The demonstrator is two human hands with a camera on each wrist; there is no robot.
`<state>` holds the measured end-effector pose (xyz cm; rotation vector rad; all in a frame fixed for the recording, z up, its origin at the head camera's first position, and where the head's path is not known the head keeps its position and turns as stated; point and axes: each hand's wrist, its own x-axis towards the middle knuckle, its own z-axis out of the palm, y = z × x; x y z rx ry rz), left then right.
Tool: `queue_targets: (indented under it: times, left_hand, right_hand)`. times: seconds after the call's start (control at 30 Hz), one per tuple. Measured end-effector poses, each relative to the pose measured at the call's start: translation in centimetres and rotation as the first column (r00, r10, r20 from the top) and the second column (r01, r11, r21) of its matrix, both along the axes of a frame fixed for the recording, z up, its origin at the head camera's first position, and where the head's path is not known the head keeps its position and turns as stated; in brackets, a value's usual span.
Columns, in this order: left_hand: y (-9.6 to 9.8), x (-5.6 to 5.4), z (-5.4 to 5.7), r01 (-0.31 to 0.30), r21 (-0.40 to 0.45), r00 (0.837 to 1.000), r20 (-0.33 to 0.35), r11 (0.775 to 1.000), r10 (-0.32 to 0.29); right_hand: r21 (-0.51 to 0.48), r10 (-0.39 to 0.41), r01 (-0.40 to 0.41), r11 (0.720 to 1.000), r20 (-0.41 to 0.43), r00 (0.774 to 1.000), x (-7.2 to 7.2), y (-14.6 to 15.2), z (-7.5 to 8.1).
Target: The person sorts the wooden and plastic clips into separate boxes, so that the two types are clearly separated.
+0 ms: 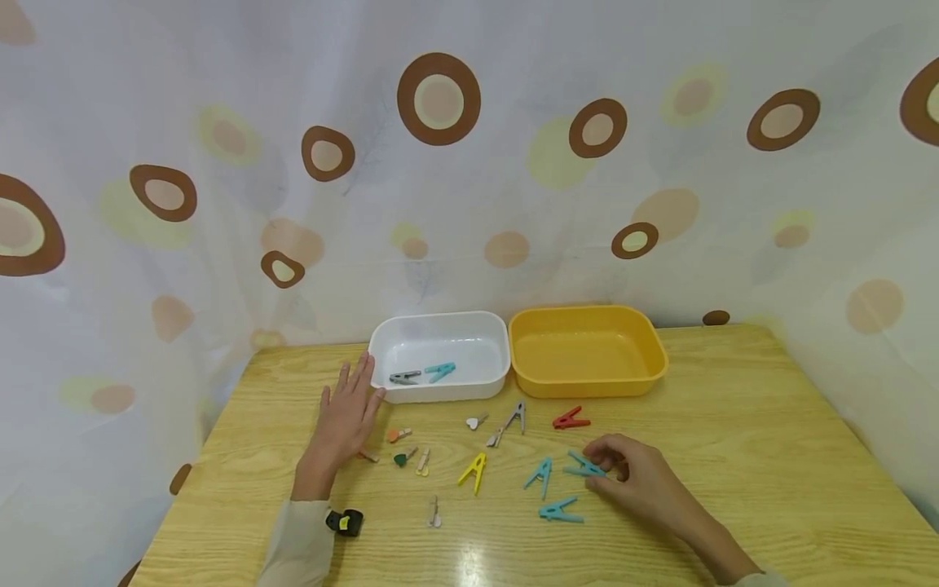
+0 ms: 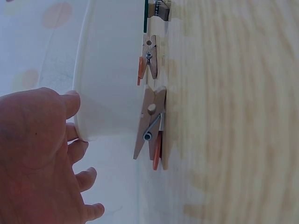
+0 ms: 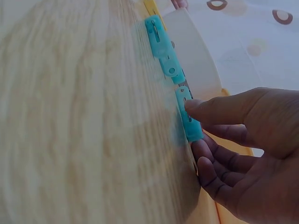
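My right hand (image 1: 638, 481) is at a light-blue clothespin (image 1: 584, 464) on the table, its thumb and curled fingers around one end. In the right wrist view the thumb lies against this clothespin (image 3: 190, 116). Two more light-blue clothespins, one upright-looking (image 1: 540, 477) and one lower down (image 1: 561, 510), lie close by. With fingers spread straight, my left hand (image 1: 343, 420) touches the left end of a white tray (image 1: 440, 395). Inside that tray are a grey clothespin (image 1: 404, 377) and a light-blue one (image 1: 441, 372).
A yellow tray (image 1: 587, 390) stands right of the white one. Before them lie a red clothespin (image 1: 570, 418), a grey one (image 1: 517, 416), a yellow one (image 1: 474, 473) and several small wooden clothespins (image 1: 423, 461) with coloured ornaments. A patterned sheet (image 1: 469, 204) hangs behind the table.
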<state>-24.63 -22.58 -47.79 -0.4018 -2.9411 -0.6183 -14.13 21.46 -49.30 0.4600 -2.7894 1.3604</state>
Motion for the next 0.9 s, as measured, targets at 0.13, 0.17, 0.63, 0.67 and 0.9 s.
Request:
queue_targets:
  times: [0.13, 0.17, 0.63, 0.67, 0.9]
  left_hand:
    - [-0.12, 0.10, -0.27, 0.000, 0.006, 1.000, -0.002, 1.000, 0.000]
    - [-0.13, 0.13, -0.31, 0.000, 0.007, 1.000, -0.003, 1.000, 0.000]
    - [-0.12, 0.22, 0.11, 0.000, -0.004, 1.000, -0.011, 1.000, 0.000]
    - [-0.14, 0.22, 0.11, -0.002, -0.007, 1.000, -0.010, 1.000, 0.002]
    - [-0.10, 0.02, -0.05, -0.004, -0.026, 1.000, -0.010, 1.000, 0.003]
  right_hand:
    - [0.025, 0.023, -0.023, 0.999, 0.008, 1.000, -0.11, 0.17, 0.20]
    - [0.031, 0.026, -0.026, 0.999, 0.011, 1.000, -0.13, 0.22, 0.22]
    - [0.045, 0.024, -0.023, 0.999, -0.012, 1.000, -0.30, 0.27, -0.20]
    - [0.043, 0.025, -0.024, 0.999, -0.018, 1.000, -0.29, 0.24, -0.20]
    - [0.032, 0.008, -0.007, 0.999, -0.033, 0.999, -0.26, -0.01, -0.17]
